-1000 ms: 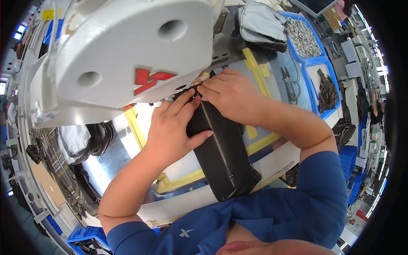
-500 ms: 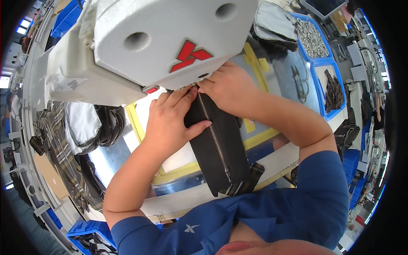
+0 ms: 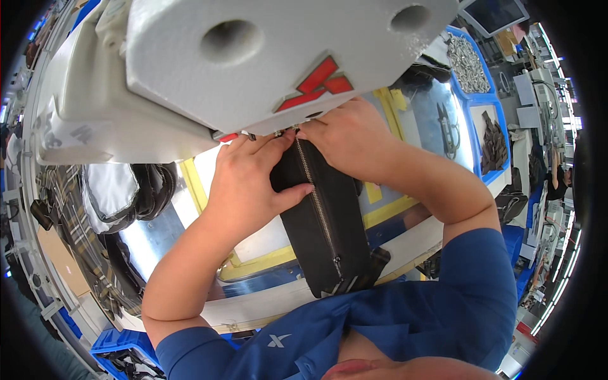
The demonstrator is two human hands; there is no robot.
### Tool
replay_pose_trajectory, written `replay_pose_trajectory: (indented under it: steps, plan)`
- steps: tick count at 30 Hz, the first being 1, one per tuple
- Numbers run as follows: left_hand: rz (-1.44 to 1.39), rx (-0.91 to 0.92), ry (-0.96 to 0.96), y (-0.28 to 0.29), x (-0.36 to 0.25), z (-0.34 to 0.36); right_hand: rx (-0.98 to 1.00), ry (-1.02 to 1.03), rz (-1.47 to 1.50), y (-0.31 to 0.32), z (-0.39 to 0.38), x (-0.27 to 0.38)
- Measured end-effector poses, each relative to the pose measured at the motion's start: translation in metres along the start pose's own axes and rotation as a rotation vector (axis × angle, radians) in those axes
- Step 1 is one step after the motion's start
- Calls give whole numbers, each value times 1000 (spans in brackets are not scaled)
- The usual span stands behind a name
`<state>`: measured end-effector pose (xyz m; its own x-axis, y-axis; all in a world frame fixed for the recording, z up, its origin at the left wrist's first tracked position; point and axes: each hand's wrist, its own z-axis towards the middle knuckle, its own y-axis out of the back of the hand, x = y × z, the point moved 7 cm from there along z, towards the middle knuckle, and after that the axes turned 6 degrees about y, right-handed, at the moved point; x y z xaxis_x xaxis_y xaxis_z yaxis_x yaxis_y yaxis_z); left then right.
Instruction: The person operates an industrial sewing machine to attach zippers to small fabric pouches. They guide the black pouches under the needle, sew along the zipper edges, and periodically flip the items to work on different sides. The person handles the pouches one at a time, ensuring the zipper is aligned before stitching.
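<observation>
A long black fabric piece with a metal zipper (image 3: 324, 209) lies lengthwise before me, its far end under the big white sewing machine head (image 3: 190, 88). My left hand (image 3: 244, 174) is on its left side, thumb stretched across toward the zipper teeth and fingers curled at the far end. From the right, my right hand (image 3: 351, 139) pinches the same far end close to the zipper. Both sets of fingertips nearly meet beneath the machine head, which partly hides them. The zipper pull (image 3: 337, 261) is at the near end, by a plaid-trimmed edge.
Scissors (image 3: 448, 131) lie on the metal table to the right. Beyond them stand blue trays, one with metal hardware (image 3: 468, 66), another with dark strips (image 3: 493, 142). At left are black-and-white bag pieces (image 3: 111, 193) and plaid fabric (image 3: 79, 234). A blue crate (image 3: 126, 348) sits lower left.
The machine head fills more of the picture as my view shifts nearer to it. My hands keep their places on the black piece, with only slight movement.
</observation>
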<state>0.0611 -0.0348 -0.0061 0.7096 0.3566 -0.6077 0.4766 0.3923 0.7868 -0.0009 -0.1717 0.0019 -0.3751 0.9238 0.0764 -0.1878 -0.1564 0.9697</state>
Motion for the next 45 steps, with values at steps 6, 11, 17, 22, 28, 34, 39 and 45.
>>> replay_pose_trajectory:
  steps: [6, 11, 17, 22, 28, 34, 39, 45]
  plan:
    - [29, 14, 11, 0, -6, 4, -5, -15, 19, -1, -3, -4]
    - [78, 12, 22, 3, -1, -2, -9, 1, -32, -4, 3, 5]
    - [212, -4, -12, -4, -11, -6, -10, 3, 0, 0, -1, 4]
    - [287, -64, -104, -14, -15, -12, -57, -1, -32, -1, -9, 12]
    - [285, -59, -121, -16, -18, -12, -24, -12, -33, -2, -18, 22]
    - [260, -20, -107, -20, -19, -15, 13, -24, -25, -2, -21, 25]
    - [297, 30, -58, -21, -22, -19, 68, -42, -32, -5, -23, 31]
    - [365, 98, -12, -30, -21, -27, 107, -82, -3, -6, -28, 36]
